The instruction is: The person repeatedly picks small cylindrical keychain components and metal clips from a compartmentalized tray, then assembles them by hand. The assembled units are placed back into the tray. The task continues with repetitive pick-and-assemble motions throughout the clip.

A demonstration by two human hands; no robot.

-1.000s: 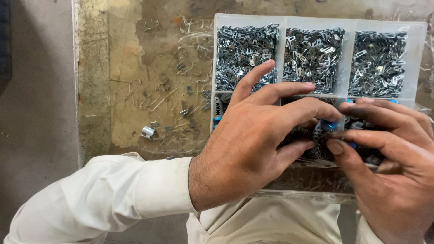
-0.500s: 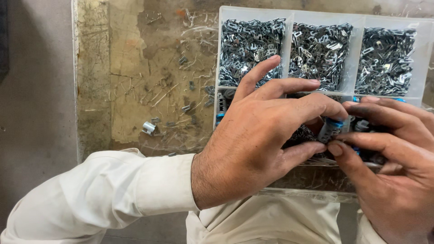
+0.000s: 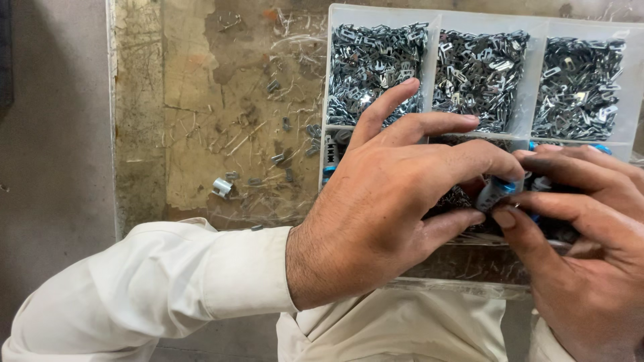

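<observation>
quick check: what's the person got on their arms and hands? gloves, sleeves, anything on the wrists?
No gloves: the left hand and right hand are bare, and no rings show. The left arm wears a long off-white cloth sleeve, its cuff ending at the wrist. No watch or band shows there. The right wrist is out of view.

We're looking straight down on a worn surface point(image 3: 201, 134), its brownish top stained, cracked and scratched, with paler patches where the coating has flaked. A clear sheet lies over it, creased and catching glints of light near the upper middle. Along the left runs a pale straight edge point(image 3: 111, 121), and beyond it we see plain grey floor point(image 3: 54, 147), dull and evenly lit. A dark strip point(image 3: 4, 60) sits at the far left border. The light is soft and the shadows are faint.
</observation>
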